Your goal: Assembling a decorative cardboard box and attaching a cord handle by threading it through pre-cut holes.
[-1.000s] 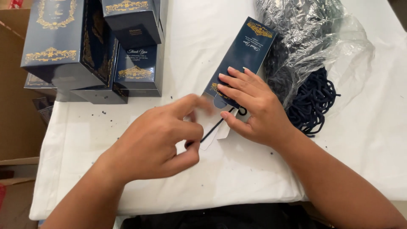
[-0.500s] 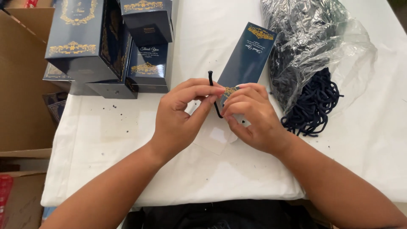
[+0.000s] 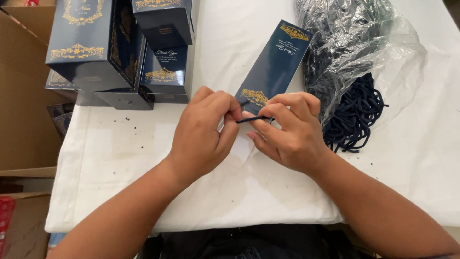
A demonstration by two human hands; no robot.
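Left hand: the left hand (image 3: 203, 136) had its grip pinched together on one end of a short dark cord (image 3: 253, 119).
Right hand: the right hand (image 3: 290, 132) pinched the cord's other end and pressed on a flat navy box (image 3: 275, 64).
Cord: taut between both hands, just above the flat box's lower end.
Flat box: lying on the white tabletop (image 3: 120, 158).
Nearby: assembled navy boxes (image 3: 112, 45) at left; a clear bag of dark cords (image 3: 352, 72) at right.
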